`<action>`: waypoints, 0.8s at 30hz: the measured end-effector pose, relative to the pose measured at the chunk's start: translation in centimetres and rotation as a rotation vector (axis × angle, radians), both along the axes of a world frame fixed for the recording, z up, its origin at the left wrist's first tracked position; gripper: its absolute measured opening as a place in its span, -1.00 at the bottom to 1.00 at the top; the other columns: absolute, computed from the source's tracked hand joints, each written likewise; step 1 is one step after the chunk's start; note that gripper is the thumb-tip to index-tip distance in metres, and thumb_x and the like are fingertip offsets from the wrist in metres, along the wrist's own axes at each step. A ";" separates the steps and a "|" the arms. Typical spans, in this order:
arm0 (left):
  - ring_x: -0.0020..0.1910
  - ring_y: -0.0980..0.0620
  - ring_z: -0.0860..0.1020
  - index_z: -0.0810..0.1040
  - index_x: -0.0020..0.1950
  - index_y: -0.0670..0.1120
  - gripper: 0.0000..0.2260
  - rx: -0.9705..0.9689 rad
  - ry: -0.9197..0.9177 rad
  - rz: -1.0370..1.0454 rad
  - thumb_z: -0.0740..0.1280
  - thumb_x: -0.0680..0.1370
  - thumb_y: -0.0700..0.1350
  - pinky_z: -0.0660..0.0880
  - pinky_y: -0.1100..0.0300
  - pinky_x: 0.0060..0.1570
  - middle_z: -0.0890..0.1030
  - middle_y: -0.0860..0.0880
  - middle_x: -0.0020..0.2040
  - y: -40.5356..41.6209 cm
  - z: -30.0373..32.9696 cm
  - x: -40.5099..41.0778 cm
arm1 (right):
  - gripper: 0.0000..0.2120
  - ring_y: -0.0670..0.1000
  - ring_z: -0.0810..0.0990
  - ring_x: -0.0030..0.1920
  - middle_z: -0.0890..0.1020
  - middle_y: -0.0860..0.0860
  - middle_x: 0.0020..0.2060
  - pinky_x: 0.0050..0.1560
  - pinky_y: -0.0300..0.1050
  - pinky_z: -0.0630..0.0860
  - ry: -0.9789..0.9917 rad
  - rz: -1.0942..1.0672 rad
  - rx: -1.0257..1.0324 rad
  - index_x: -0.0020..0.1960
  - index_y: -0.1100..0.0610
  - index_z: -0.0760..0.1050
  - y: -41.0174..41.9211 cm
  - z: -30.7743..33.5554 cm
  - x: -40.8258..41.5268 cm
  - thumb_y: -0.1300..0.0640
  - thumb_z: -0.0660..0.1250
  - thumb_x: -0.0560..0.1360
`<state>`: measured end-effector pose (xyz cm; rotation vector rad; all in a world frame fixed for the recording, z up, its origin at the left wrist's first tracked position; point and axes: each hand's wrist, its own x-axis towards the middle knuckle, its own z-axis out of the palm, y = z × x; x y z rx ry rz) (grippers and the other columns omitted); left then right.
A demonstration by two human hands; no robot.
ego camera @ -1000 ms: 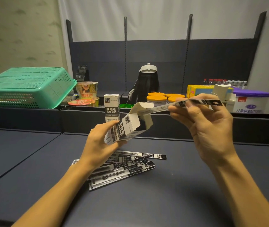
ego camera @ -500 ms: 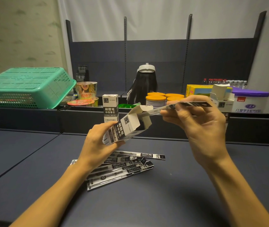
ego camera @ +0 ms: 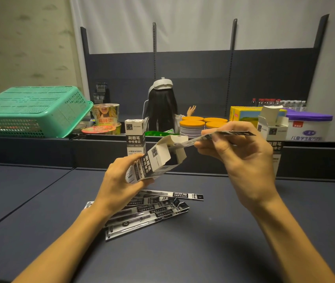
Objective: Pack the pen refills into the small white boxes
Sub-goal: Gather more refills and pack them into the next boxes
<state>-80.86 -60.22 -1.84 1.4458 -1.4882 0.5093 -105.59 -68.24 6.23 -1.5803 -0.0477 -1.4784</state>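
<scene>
The person is holding a small white box (ego camera: 152, 165) up above the dark table (ego camera: 234, 231), the left hand (ego camera: 119, 184) wrapping its fingers and thumb around the lower end so that the open top is tilting up and to the right. The flaps are standing open at the mouth. The right hand (ego camera: 242, 160) is pinching one packaged pen refill (ego camera: 213, 136) between thumb and fingertips, the other fingers curling loosely below it.

What matters here is how that refill is lying against the box. Its long axis is running nearly level, rising a little to the right, with its pale left tip sitting right at the open mouth, just touching or just inside the top flap; I cannot tell which. Its dark end is sticking out to the right past the fingers. The box's own long axis is slanting more steeply, so the two are not quite in line. To my eye, the refill is needing to tip down at the tip, or the box to level off, before it is going to slide in cleanly. The right hand is the one placed to push.

More refills (ego camera: 148, 211) are lying in a loose fan on the table under the left wrist, waiting. A closed box (ego camera: 135, 137) is standing upright just behind.
</scene>
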 end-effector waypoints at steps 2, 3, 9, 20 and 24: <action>0.12 0.11 0.47 0.36 0.33 0.11 -0.43 -0.001 -0.015 -0.007 0.37 0.36 0.21 0.54 -0.13 0.03 0.47 0.11 0.18 0.0 0.0 0.0 | -0.90 0.18 0.71 -0.12 0.67 0.25 -0.09 -0.10 0.00 0.65 0.047 0.011 -0.012 0.00 0.29 0.48 0.0 -0.2 0.2 0.33 0.33 0.48; 0.13 0.09 0.48 0.36 0.33 0.11 -0.43 0.001 -0.025 -0.013 0.37 0.36 0.21 0.53 -0.13 0.04 0.47 0.12 0.18 -0.1 0.0 0.1 | -0.89 0.16 0.71 -0.11 0.67 0.24 -0.09 -0.09 0.01 0.65 0.084 0.005 -0.023 0.00 0.30 0.48 -0.1 -0.3 0.3 0.33 0.33 0.48; 0.15 0.05 0.49 0.36 0.34 0.12 -0.42 0.007 -0.051 -0.035 0.39 0.36 0.20 0.54 -0.12 0.03 0.48 0.11 0.20 -0.1 -0.1 0.0 | -0.86 0.01 0.69 -0.04 0.70 0.03 -0.07 0.00 -0.06 0.63 0.317 -0.136 -0.168 0.02 0.20 0.61 -0.6 -2.1 1.3 0.23 0.42 0.46; 0.16 0.12 0.47 0.38 0.34 0.10 -0.40 -0.009 -0.087 -0.069 0.46 0.34 0.15 0.55 -0.03 0.04 0.47 0.15 0.20 0.0 0.1 -0.2 | -0.84 -0.07 0.62 -0.07 0.68 0.01 -0.06 -0.07 -0.35 0.53 0.372 -0.423 -0.531 0.00 0.19 0.67 -1.4 -3.1 2.1 0.24 0.40 0.44; 0.16 0.14 0.46 0.37 0.34 0.09 -0.41 0.011 -0.113 -0.069 0.43 0.36 0.16 0.55 -0.03 0.05 0.46 0.15 0.19 -0.1 0.0 -0.1 | -0.81 -0.10 0.46 -0.13 0.65 -0.03 -0.08 -0.11 -0.48 0.36 0.440 -0.547 -0.653 0.03 0.16 0.66 -1.5 -3.6 2.7 0.22 0.41 0.42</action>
